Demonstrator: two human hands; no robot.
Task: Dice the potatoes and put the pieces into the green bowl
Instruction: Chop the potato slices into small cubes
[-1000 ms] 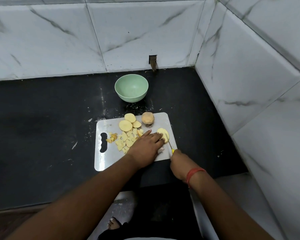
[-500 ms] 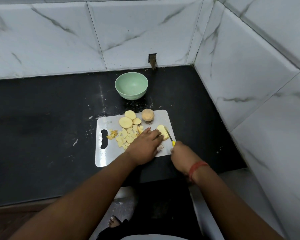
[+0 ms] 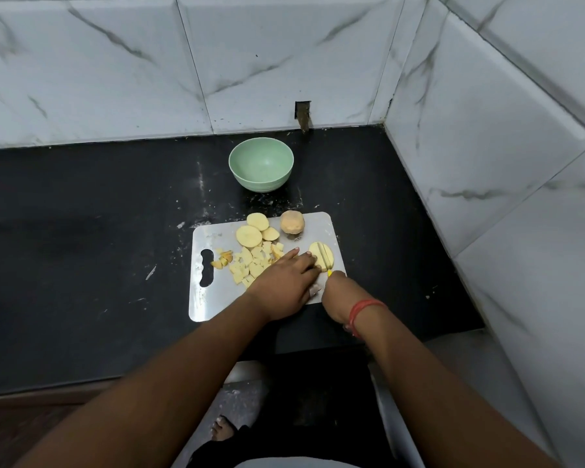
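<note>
Left hand [image 3: 286,282] lies flat over the right part of the thin silver metal cutting board [image 3: 217,298], fingers extended, fingertips [image 3: 306,256] pressing the near-left edge of the pale yellow potato slice [image 3: 321,260]. Right hand [image 3: 338,293] is curled round the yellow-handled small knife [image 3: 326,263]; only a sliver of handle shows past the knuckles.

Change: a second ago the blade sat at the right rim of the slice; half a second ago it lay angled across it. Now it runs through the middle, and a cut line shows beside it. Judgement: slice is being cut into strips, crosswise cuts to follow.

Position of stock:
- heap of small pale diced potato pieces [image 3: 250,263], left of the left hand, on the board
- three round uncut potato slices [image 3: 250,233] behind the heap
- brown-skinned potato end piece [image 3: 292,222] at the far edge
- light green round bowl [image 3: 261,168] on the black countertop [image 3: 81,214] beyond the board, nothing visible inside

Transfer not begun; dicing roughly half done. Fingertips lie close to the blade.
</note>
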